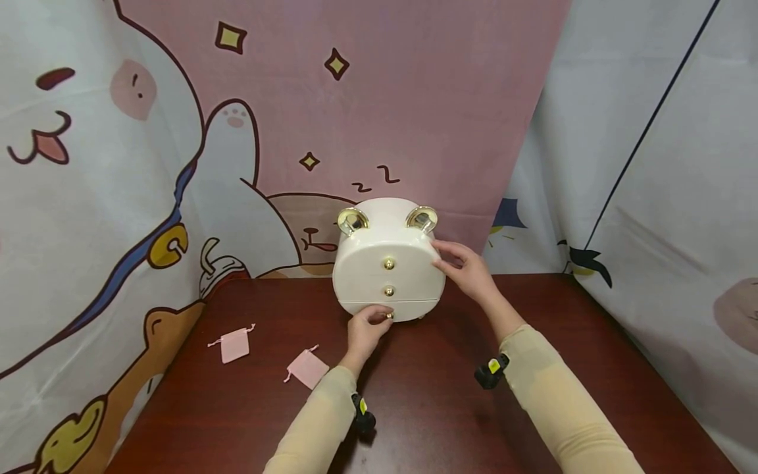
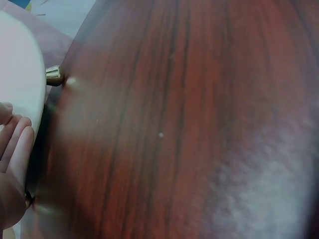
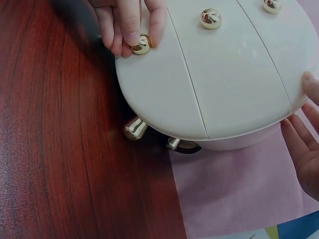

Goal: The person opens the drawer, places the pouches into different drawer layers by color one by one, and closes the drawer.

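Note:
A cream-white jewelry box (image 1: 361, 273) with gold ear-shaped pieces on top stands at the back of the table, its front towards me. Three gold knobs run down its front, and the drawers look closed. My left hand (image 1: 364, 332) pinches the lowest drawer knob (image 3: 141, 46) between thumb and fingers, seen best in the right wrist view. At the upper right edge, my right hand (image 1: 470, 273) holds the box, thumb on the front face and fingers along the side. The left wrist view catches only part of the left hand (image 2: 15, 149) beside the box.
Two small pink drawstring pouches lie on the table left of the box: one pouch (image 1: 235, 345) farther left, another pouch (image 1: 308, 368) near my left forearm. The dark red wooden table (image 1: 438, 421) ends at a printed cloth backdrop (image 1: 414, 99) behind the box.

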Motion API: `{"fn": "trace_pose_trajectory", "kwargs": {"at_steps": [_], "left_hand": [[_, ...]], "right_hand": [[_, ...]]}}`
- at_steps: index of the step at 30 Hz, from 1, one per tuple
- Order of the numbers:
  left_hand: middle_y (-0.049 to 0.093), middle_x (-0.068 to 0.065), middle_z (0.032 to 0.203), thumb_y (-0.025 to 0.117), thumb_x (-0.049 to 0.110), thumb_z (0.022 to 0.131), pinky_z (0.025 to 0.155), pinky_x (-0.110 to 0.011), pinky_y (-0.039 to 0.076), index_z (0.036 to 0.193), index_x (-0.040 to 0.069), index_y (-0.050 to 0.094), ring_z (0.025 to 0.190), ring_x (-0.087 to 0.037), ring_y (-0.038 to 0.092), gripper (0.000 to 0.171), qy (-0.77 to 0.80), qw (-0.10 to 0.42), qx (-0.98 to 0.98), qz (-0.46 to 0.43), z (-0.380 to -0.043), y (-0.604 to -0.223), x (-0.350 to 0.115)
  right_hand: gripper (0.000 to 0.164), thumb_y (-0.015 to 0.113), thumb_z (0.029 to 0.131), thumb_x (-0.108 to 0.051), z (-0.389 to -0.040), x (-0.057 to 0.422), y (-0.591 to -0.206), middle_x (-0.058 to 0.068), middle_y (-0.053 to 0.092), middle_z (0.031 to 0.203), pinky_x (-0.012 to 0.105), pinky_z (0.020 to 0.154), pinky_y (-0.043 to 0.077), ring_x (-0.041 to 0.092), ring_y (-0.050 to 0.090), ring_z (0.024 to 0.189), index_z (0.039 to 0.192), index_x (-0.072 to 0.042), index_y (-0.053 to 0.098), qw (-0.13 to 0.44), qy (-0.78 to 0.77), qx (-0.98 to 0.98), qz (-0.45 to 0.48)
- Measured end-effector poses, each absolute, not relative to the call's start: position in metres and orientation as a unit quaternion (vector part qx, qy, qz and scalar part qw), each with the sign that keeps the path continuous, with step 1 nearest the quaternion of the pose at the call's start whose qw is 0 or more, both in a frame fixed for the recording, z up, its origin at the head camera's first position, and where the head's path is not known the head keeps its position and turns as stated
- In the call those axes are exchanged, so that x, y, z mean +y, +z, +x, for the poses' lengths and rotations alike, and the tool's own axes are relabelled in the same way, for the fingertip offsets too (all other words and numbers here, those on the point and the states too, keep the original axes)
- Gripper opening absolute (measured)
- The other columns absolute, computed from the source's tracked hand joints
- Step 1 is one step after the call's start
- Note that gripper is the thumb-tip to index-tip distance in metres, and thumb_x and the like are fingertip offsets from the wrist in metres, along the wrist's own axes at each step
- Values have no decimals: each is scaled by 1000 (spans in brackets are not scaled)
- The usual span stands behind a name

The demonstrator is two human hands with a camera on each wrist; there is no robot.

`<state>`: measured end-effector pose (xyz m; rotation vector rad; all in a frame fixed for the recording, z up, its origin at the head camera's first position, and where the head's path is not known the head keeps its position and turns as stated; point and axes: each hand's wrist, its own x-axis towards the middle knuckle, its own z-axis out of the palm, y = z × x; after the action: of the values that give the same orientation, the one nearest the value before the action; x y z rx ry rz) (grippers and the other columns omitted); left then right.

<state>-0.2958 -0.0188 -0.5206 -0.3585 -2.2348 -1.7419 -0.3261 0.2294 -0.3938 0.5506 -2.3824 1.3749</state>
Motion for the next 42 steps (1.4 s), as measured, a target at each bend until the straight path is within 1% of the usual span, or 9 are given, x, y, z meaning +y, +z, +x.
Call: {"fn": "trace_pose_trajectory", "kwargs": {"at_steps": [5,10,14,19,22,26,31,37,42], "left_hand": [[75,-5,92,79,0,80,79,-28,54,96,8,78,89,-20,70,18,-599,130,-780,-125,-286,-520,-21],[75,-5,91,78,-1,80,78,-29,55,96,7,78,88,-22,70,18,-604,129,-774,-136,-274,-521,-25],[75,-3,91,78,0,80,78,-28,55,96,8,78,88,-20,70,18,-602,133,-775,-138,-264,-522,-27],[75,-2,91,78,0,80,77,-24,54,96,10,78,86,-14,69,19,-602,129,-776,-141,-253,-525,-29],[75,0,91,79,0,80,77,-23,54,96,10,78,86,-13,69,20,-603,126,-775,-141,-246,-525,-29],[75,0,92,78,-1,80,77,-24,54,96,11,79,87,-18,71,20,-606,125,-773,-143,-235,-524,-29],[75,-5,91,78,-4,79,77,-26,55,96,9,78,87,-25,71,20,-616,121,-766,-138,-221,-524,-28],[74,-14,88,76,-11,79,74,-41,58,95,-2,76,83,-35,71,19,-610,133,-768,-144,-200,-514,-26],[73,-20,89,73,-14,79,73,-33,58,95,-7,74,82,-39,70,17,-614,128,-763,-160,-178,-491,-27]], "right_hand": [[44,73,91,-16,-324,229,-392,12,58,136,48,97,49,31,55,124,134,-10,64,171,477,-840,192],[43,73,92,-17,-324,229,-392,11,58,137,51,97,48,32,54,124,134,-11,64,169,477,-841,190],[43,72,92,-17,-325,229,-393,13,58,137,53,97,48,33,54,124,134,-10,63,172,477,-839,195],[43,73,92,-15,-325,228,-393,14,58,136,51,96,49,33,55,124,133,-8,63,175,479,-837,200],[43,72,92,-12,-321,225,-389,16,57,136,51,97,48,35,54,124,133,-4,62,174,482,-834,202],[43,72,92,-11,-321,226,-389,17,57,137,51,98,48,35,53,125,133,-4,62,171,484,-835,200],[44,73,91,-15,-325,229,-392,13,58,137,49,97,48,33,55,124,134,-8,63,169,481,-838,195],[44,73,91,-14,-325,228,-393,13,58,136,48,96,50,33,56,122,133,-9,64,173,483,-836,196],[43,73,91,-12,-326,228,-394,14,58,136,51,95,49,34,56,122,133,-8,64,177,486,-832,201]]}}
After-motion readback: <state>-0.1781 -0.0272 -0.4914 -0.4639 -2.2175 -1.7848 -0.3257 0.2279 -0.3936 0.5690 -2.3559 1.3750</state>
